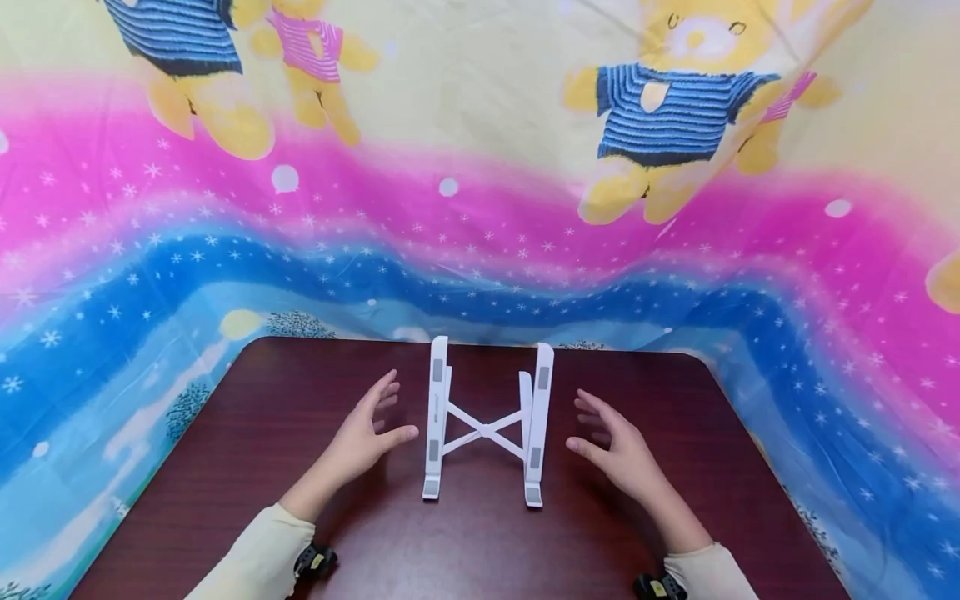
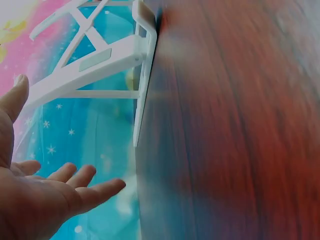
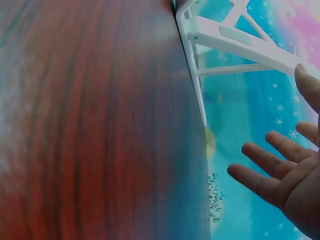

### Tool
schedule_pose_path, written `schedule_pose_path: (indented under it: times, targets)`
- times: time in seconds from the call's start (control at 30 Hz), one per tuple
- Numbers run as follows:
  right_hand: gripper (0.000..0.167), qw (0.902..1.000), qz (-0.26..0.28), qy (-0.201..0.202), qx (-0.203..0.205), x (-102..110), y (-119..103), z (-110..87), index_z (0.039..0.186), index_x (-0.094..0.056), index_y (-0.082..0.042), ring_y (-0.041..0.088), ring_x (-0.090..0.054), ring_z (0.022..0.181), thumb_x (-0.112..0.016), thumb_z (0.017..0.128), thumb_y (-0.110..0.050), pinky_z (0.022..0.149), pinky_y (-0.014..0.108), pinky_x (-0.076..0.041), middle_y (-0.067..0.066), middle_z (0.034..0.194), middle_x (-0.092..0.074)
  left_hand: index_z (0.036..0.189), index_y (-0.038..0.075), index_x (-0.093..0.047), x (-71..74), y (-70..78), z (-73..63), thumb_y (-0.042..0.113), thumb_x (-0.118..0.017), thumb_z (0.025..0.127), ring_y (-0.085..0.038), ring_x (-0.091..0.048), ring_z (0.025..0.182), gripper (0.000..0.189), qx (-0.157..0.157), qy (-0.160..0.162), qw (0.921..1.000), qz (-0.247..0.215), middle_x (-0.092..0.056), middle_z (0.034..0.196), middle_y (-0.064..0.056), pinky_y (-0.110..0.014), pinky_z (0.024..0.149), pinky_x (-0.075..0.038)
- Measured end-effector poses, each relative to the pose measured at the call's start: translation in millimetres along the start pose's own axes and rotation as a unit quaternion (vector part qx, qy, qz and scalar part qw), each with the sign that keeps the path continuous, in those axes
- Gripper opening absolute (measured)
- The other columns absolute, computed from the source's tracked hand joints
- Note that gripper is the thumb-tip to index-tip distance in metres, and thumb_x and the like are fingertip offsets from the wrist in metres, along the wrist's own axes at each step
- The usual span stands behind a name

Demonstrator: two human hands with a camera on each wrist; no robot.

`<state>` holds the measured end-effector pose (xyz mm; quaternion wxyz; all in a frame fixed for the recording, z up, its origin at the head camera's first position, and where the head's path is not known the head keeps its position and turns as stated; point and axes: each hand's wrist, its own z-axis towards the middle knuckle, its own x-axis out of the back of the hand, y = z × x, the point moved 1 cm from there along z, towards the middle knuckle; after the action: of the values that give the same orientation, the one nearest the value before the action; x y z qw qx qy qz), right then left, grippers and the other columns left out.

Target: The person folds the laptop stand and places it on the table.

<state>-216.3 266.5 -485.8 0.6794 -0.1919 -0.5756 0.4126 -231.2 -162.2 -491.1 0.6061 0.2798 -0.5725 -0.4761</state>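
A white folding laptop stand (image 1: 437, 417) stands unfolded on the dark table, its two slanted arms joined by an X-shaped brace (image 1: 485, 431). Grey pads lie along the arms and on the small front lips. To its left, my left hand (image 1: 365, 437) is held with fingers spread and the palm toward the stand, holding nothing. On the other side my right hand (image 1: 618, 450) mirrors it, also empty, with its thumb pointing at the stand. Both wrist views show the stand's side arm (image 2: 85, 70) and flat base strip (image 3: 195, 75) beyond the loose fingers.
The reddish-brown wooden table (image 1: 480, 550) has rounded far corners. Behind it and at both sides hangs a cloth (image 1: 480, 225) printed with bears, snowflakes and pink and blue bands. Black straps with small devices (image 1: 315, 560) sit at both cream sleeves.
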Motion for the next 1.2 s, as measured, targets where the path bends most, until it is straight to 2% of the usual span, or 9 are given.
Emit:
schedule_pose_path:
  times: [0.23,0.3,0.4,0.53,0.67,0.8,0.93,1.1,1.2]
  targets:
    - [0.069,0.9994,0.033,-0.009,-0.010,-10,-2,-0.6,0.152,-0.048,-0.028,0.031,-0.066,0.119,-0.080,0.091,-0.023,0.096,0.054,-0.055,0.010,0.139,-0.063,0.158,0.016,-0.037,-6.3,0.7,2.3,0.017,-0.084,0.087,-0.044,-0.053,0.134,0.085,-0.001,-0.003,0.9970,-0.077,-0.053,0.147,-0.021,-0.062,0.103,-0.048]
    - [0.067,0.9989,0.045,-0.007,-0.014,-12,-2,0.5,0.150,-0.050,-0.027,0.029,-0.068,0.116,-0.080,0.091,-0.023,0.095,0.050,-0.057,0.010,0.136,-0.065,0.156,0.014,-0.039,-8.3,0.6,3.6,0.015,-0.083,0.087,-0.045,-0.055,0.131,0.082,-0.005,-0.003,0.9961,-0.088,-0.056,0.144,-0.022,-0.059,0.102,-0.050]
    - [0.064,0.9974,0.069,-0.012,-0.016,-15,-1,3.5,0.149,-0.051,-0.024,0.028,-0.070,0.113,-0.079,0.091,-0.023,0.093,0.039,-0.059,0.012,0.133,-0.067,0.153,0.011,-0.042,-11.3,0.7,5.6,0.013,-0.082,0.088,-0.045,-0.058,0.127,0.077,-0.004,-0.003,0.9949,-0.100,-0.059,0.139,-0.022,-0.047,0.097,-0.056]
    - [0.062,0.9932,0.112,-0.022,-0.023,-21,1,7.4,0.148,-0.051,-0.019,0.030,-0.071,0.111,-0.078,0.092,-0.020,0.089,0.026,-0.058,0.016,0.129,-0.067,0.150,0.011,-0.046,-15.7,1.1,8.3,0.009,-0.080,0.089,-0.045,-0.061,0.123,0.070,0.022,-0.005,0.9900,-0.139,-0.060,0.135,-0.024,-0.034,0.087,-0.060]
    - [0.056,0.9868,0.154,-0.025,-0.042,-26,1,9.5,0.144,-0.053,-0.011,0.031,-0.070,0.108,-0.077,0.093,-0.015,0.083,0.027,-0.060,0.019,0.125,-0.068,0.144,0.007,-0.049,-20.9,1.6,10.3,0.003,-0.076,0.091,-0.038,-0.065,0.114,0.060,0.053,-0.013,0.9820,-0.181,-0.058,0.132,-0.030,-0.046,0.085,-0.061]
    - [0.051,0.9756,0.208,-0.024,-0.067,-30,-3,10.9,0.137,-0.051,0.002,0.034,-0.071,0.102,-0.075,0.093,-0.009,0.078,0.041,-0.063,0.028,0.122,-0.064,0.138,0.000,-0.050,-25.8,1.7,11.8,-0.001,-0.072,0.093,-0.028,-0.067,0.103,0.051,0.069,-0.022,0.9776,-0.198,-0.058,0.128,-0.032,-0.060,0.086,-0.059]
    - [0.049,0.9671,0.235,-0.028,-0.093,-33,-6,11.9,0.134,-0.050,0.006,0.030,-0.071,0.098,-0.075,0.093,-0.006,0.077,0.049,-0.063,0.033,0.122,-0.061,0.133,-0.003,-0.053,-29.3,1.9,12.8,-0.003,-0.071,0.093,-0.025,-0.067,0.098,0.043,0.077,-0.025,0.9761,-0.202,-0.061,0.122,-0.028,-0.063,0.085,-0.058]
    - [0.046,0.9649,0.236,-0.031,-0.110,-39,-8,12.7,0.132,-0.051,0.006,0.029,-0.070,0.096,-0.074,0.092,-0.002,0.076,0.045,-0.063,0.030,0.119,-0.063,0.127,-0.004,-0.057,-33.4,2.3,13.8,-0.004,-0.070,0.093,-0.023,-0.066,0.093,0.036,0.078,-0.026,0.9762,-0.201,-0.064,0.114,-0.022,-0.063,0.079,-0.058]
    - [0.041,0.9632,0.241,-0.030,-0.115,-42,-10,12.4,0.128,-0.054,0.004,0.031,-0.070,0.094,-0.073,0.092,0.001,0.077,0.049,-0.063,0.028,0.115,-0.063,0.124,-0.004,-0.058,-35.4,2.8,13.7,-0.004,-0.071,0.092,-0.021,-0.066,0.091,0.034,0.075,-0.027,0.9772,-0.197,-0.064,0.111,-0.020,-0.062,0.076,-0.059]
